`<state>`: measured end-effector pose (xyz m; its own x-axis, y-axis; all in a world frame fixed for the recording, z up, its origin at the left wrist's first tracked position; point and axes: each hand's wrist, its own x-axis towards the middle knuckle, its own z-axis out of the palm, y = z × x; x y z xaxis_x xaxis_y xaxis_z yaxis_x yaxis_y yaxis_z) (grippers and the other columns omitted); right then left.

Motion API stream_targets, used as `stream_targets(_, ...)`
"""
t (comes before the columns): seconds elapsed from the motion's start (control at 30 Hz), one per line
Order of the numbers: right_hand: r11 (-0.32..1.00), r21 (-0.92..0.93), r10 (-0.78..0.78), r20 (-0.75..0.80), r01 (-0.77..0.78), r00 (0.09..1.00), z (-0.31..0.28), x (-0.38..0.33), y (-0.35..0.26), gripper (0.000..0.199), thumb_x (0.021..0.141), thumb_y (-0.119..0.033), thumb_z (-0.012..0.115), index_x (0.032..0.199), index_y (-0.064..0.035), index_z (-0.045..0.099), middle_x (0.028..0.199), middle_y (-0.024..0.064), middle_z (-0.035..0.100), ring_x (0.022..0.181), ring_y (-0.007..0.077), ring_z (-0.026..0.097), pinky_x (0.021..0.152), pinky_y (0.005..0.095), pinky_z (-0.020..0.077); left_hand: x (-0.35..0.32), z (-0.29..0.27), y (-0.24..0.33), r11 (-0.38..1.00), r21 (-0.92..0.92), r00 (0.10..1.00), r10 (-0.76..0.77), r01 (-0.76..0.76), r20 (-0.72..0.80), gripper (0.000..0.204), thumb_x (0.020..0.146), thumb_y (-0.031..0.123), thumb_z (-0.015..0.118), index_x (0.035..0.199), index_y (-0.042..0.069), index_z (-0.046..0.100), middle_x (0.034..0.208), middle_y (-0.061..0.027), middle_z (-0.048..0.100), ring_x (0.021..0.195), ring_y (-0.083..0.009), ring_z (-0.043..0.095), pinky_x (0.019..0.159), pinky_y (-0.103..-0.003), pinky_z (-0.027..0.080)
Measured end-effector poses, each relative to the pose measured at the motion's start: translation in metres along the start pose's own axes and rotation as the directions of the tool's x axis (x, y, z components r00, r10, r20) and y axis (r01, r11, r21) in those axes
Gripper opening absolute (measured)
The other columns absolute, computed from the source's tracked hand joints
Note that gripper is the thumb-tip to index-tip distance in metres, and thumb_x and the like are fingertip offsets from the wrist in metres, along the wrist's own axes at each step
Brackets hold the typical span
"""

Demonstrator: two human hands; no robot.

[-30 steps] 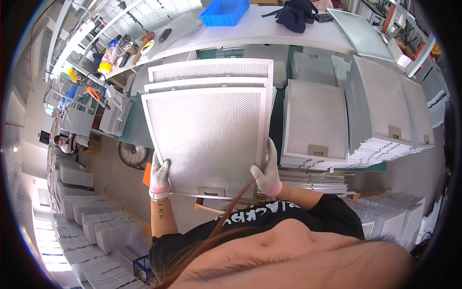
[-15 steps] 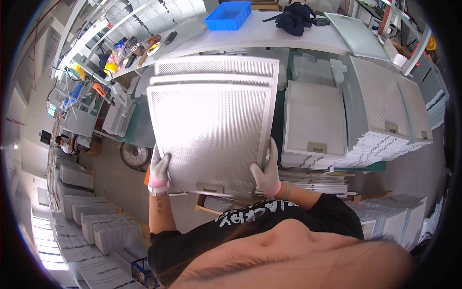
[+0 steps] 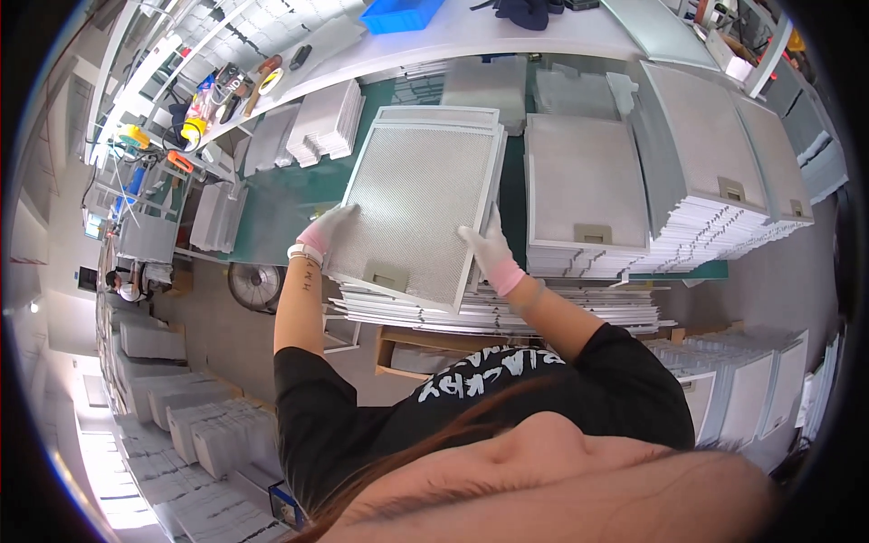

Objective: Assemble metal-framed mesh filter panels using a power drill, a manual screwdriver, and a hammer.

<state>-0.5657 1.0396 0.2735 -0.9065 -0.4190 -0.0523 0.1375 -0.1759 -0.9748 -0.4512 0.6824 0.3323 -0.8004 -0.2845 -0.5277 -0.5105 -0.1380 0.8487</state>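
Observation:
A square metal mesh filter panel (image 3: 418, 208) with a small latch tab near its front edge lies tilted over a stack of like panels (image 3: 453, 312) on the green bench. My left hand (image 3: 328, 229), in a white glove with a pink cuff, grips the panel's left edge. At the panel's right edge my right hand (image 3: 487, 249), gloved the same way, holds on. Another panel of the same kind shows just beneath and behind the held one.
Further stacks of mesh panels (image 3: 587, 185) fill the bench to the right. A white shelf (image 3: 507, 36) at the back carries a blue bin (image 3: 403, 14), dark cloth and tools. Piles of white parts (image 3: 199, 425) stand on the floor at left, by a fan (image 3: 255, 285).
The panel was held up close to the camera, with both hands at its lower corners. It has come down and away onto the stack; my hands now grip its side edges.

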Motion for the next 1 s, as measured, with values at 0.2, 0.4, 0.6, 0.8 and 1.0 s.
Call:
stream_targets(0.2, 0.989, 0.145, 0.03, 0.074, -0.04, 0.997, 0.006, 0.011, -0.005, 0.089, 0.081, -0.017, 0.07, 0.147, 0.0168, 0.02, 0.142, 0.028, 0.04, 0.134, 0.0353, 0.04, 0.116, 0.0376, 0.0282, -0.013, 0.034, 0.018, 0.997, 0.078, 0.996, 0.016, -0.009, -0.09, 0.034, 0.102, 0.025, 0.054, 0.127, 0.002, 0.06, 0.109, -0.0024, 0.066, 0.096, -0.0108, 0.063, 0.085, -0.026, 0.051)
stream_targets(0.4, 0.999, 0.034, -0.019, 0.091, 0.016, 0.996, 0.006, 0.012, -0.012, 0.096, 0.079, -0.021, 0.071, 0.149, 0.0165, 0.017, 0.15, 0.0329, 0.029, 0.141, 0.0396, 0.033, 0.119, 0.0386, 0.0242, -0.033, 0.037, 0.015, 0.983, -0.163, 0.993, 0.066, -0.081, -0.096, 0.03, 0.101, 0.024, 0.057, 0.12, 0.003, 0.064, 0.1, -0.0025, 0.068, 0.086, -0.0104, 0.065, 0.076, -0.025, 0.053)
stream_targets(0.6, 0.987, -0.149, 0.076, 0.106, -0.06, 0.991, -0.006, 0.028, 0.016, 0.098, 0.079, -0.028, 0.072, 0.15, 0.0161, 0.02, 0.154, 0.0336, 0.027, 0.146, 0.0407, 0.027, 0.121, 0.0402, 0.0222, -0.032, 0.046, 0.009, 0.991, -0.1, 0.992, 0.076, -0.086, -0.098, 0.03, 0.1, 0.023, 0.057, 0.122, 0.003, 0.064, 0.105, -0.0037, 0.068, 0.093, -0.0129, 0.065, 0.082, -0.027, 0.054)
stream_targets(0.8, 0.991, -0.133, 0.004, 0.064, 0.005, 0.998, -0.009, 0.028, 0.022, 0.102, 0.079, -0.035, 0.074, 0.15, 0.0161, 0.02, 0.153, 0.0343, 0.029, 0.144, 0.0412, 0.031, 0.121, 0.0419, 0.0219, -0.023, 0.04, -0.005, 0.981, -0.17, 0.992, 0.079, -0.095, -0.094, 0.031, 0.101, 0.024, 0.056, 0.125, 0.005, 0.058, 0.11, -0.007, 0.066, 0.097, -0.018, 0.064, 0.084, -0.033, 0.054)
stream_targets(1.0, 0.927, -0.373, 0.003, -0.068, -0.028, 0.998, -0.003, 0.026, 0.016, 0.101, 0.081, -0.037, 0.073, 0.151, 0.0126, 0.021, 0.156, 0.0314, 0.027, 0.144, 0.042, 0.032, 0.121, 0.043, 0.0234, -0.023, 0.043, -0.005, 0.957, -0.281, 0.996, 0.049, -0.069, -0.077, 0.028, 0.101, 0.025, 0.055, 0.117, 0.003, 0.065, 0.106, -0.0066, 0.068, 0.093, -0.0171, 0.066, 0.083, -0.032, 0.055)
